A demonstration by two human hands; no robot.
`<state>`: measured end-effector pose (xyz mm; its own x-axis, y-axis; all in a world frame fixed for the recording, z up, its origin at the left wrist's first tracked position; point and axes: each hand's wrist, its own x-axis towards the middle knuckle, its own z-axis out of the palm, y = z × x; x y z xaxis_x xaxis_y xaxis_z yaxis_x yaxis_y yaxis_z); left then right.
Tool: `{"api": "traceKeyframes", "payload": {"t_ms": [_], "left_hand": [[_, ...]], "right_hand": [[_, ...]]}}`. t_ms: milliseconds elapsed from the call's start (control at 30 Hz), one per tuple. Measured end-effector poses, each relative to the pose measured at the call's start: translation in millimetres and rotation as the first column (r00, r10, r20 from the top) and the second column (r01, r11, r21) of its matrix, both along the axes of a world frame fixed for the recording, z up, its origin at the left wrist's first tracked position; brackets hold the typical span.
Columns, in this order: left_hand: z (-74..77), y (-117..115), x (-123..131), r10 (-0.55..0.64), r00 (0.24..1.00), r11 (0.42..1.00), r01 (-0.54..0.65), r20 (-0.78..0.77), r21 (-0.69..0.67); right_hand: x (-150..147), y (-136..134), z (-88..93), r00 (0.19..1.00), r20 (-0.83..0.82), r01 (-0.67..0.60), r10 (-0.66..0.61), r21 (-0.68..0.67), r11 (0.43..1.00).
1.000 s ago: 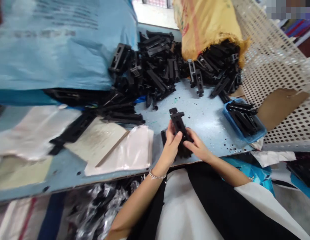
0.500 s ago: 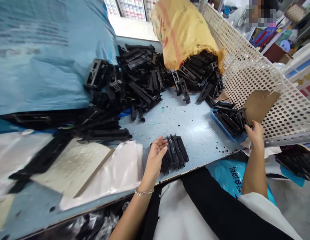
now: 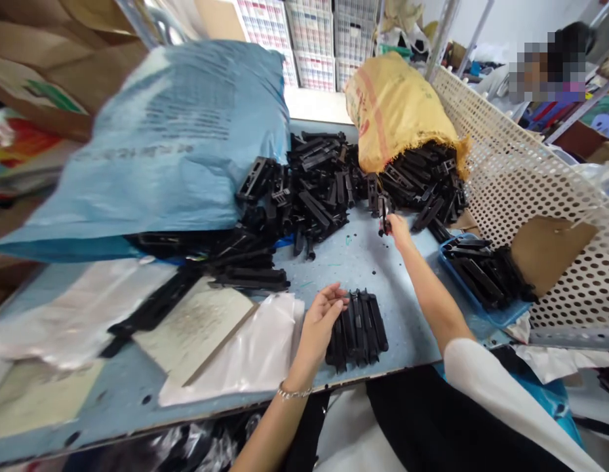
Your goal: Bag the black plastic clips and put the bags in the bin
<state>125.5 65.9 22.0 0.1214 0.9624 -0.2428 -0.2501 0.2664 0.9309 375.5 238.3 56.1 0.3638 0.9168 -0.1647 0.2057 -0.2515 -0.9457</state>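
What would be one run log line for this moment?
left hand: steadies black clip row | right hand: grips black clip by pile

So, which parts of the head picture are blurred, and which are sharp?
Head view: the left edge smears, the blue bag and clear plastic sheets most; the middle is sharper, with the left hand on the black stack and the right hand readable.

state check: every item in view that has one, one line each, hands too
left hand: open, resting against the stacked black parts
right hand: stretched out, pinching one black part
stacked black parts: lined up side by side near the table edge
yellow sack: on its side, mouth open, parts spilling out
blue tray: filled with black parts
blue bag: lying flat
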Motion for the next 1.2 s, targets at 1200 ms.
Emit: {"api": "traceKeyframes", "payload": {"t_ms": [1200], "left_hand": [[22.6,-7,-13,-0.028,0.985,1.0,0.025,-0.172,-0.016]], "right_hand": [[-97,-215,-20.5,0.103,0.96,-0.962,0.259,0.03,0.272]]}}
